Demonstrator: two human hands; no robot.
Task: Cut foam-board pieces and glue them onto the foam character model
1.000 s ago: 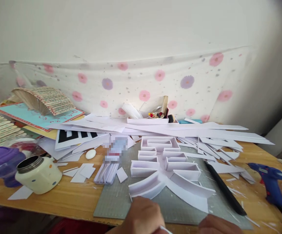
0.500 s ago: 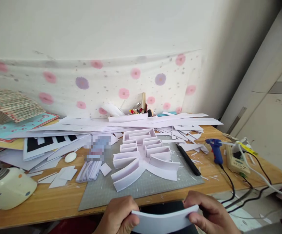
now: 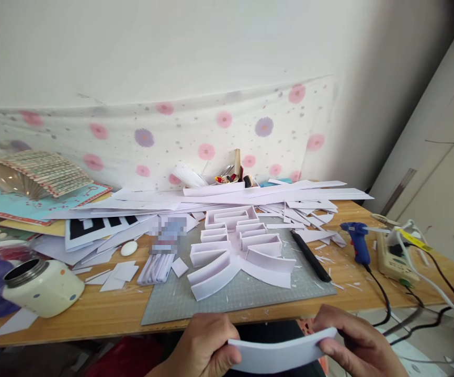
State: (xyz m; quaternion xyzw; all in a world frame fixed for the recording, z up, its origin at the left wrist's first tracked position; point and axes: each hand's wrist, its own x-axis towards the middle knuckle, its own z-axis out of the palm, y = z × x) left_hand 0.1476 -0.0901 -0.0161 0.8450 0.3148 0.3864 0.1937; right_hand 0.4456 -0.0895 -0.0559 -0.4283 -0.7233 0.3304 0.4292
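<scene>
Between my two hands is a white foam board strip (image 3: pixel 282 357), bowed in a shallow curve in front of the table edge. My left hand (image 3: pixel 207 343) pinches its left end between thumb and fingers. Its right end is pinched by my right hand (image 3: pixel 354 337). Beyond them, on a grey cutting mat (image 3: pixel 227 309), lies a white foam board structure (image 3: pixel 235 251) with several raised walls, some straight and some curved. A black-handled utility knife (image 3: pixel 310 256) rests on the mat's right side.
To the right are a blue glue gun (image 3: pixel 357 243) and a power strip (image 3: pixel 395 262) with cables. White board sheets (image 3: pixel 235 198) and scraps lie along the back. At left stand a cream jar (image 3: pixel 44 288), a white egg-shaped object (image 3: pixel 128 248) and a folded fan-like item (image 3: pixel 50 170).
The camera view has turned slightly left, so the table's things sit further right. Both hands keep their pinch on the strip, which stays bowed.
</scene>
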